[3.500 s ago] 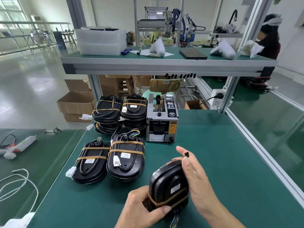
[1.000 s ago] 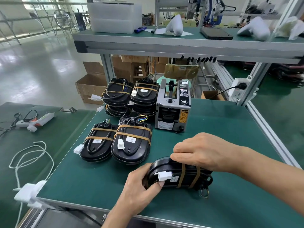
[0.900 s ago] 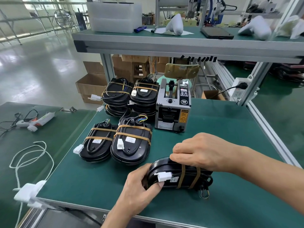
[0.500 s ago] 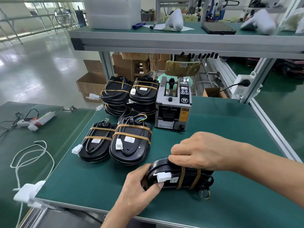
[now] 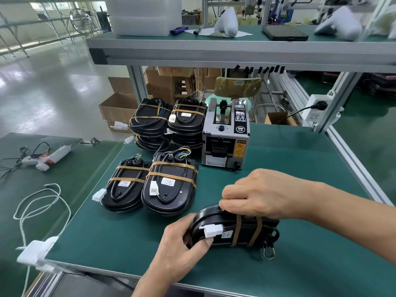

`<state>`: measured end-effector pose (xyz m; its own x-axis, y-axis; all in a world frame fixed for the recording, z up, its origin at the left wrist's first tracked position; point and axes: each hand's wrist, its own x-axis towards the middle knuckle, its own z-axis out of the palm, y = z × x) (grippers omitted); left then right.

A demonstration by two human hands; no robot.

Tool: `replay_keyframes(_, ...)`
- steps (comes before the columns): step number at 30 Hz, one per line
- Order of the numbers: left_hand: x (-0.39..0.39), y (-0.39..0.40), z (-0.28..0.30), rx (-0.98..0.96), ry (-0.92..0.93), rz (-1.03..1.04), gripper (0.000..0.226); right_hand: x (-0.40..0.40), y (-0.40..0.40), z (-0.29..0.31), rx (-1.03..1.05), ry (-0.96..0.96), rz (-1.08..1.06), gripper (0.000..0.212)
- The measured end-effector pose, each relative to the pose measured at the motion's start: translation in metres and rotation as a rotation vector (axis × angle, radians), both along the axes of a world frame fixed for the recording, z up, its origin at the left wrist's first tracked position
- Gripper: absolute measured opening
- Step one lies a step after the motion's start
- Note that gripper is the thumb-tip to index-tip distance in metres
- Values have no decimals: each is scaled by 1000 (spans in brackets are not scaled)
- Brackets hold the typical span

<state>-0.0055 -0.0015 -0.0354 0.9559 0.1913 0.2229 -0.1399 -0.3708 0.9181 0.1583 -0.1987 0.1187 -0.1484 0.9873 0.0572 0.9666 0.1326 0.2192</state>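
A black oval housing (image 5: 233, 230) bound with two tan rubber bands stands on its edge on the green mat (image 5: 300, 211) near the front. A white connector (image 5: 211, 230) lies against its near face. My left hand (image 5: 182, 247) grips its rounded left end, thumb just below the connector. My right hand (image 5: 263, 194) lies over its top edge with the fingers curled down and the fingertips pressing at the top left rim. What is under those fingertips is hidden.
Two more banded housings (image 5: 169, 185) lie flat to the left, with stacks of several (image 5: 167, 121) behind them. A grey tape dispenser (image 5: 226, 136) stands mid-table. A glue gun (image 5: 46, 157) and white cable (image 5: 42, 209) lie on the left bench. An overhead shelf (image 5: 235, 52) spans the back.
3.5 s ago I held the housing upright with a small black piece on my right fingertip. Now the housing lies lengthwise on its edge and both hands have hardly moved in the last second.
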Motion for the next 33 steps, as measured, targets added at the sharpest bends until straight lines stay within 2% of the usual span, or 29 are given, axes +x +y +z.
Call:
replay_keyframes(13, 0, 0, 2, 10, -2, -6, 27, -4, -2, 1, -36, -19, -12, 15)
replay_keyframes(25, -2, -1, 2, 2, 19, 23, 24, 0, -3, -1, -33, -32, -3, 28)
replay_keyframes(28, -2, 0, 1, 7, 23, 37, 23, 1, -8, -4, 49, 61, -86, 32)
replay_keyframes(31, -2, -1, 2, 8, 15, 24, 21, -7, -18, -15, 279, 323, -263, 30)
replay_keyframes(33, -2, 0, 3, 6, 13, 18, 21, -20, -24, -24, 351, 427, -330, 30)
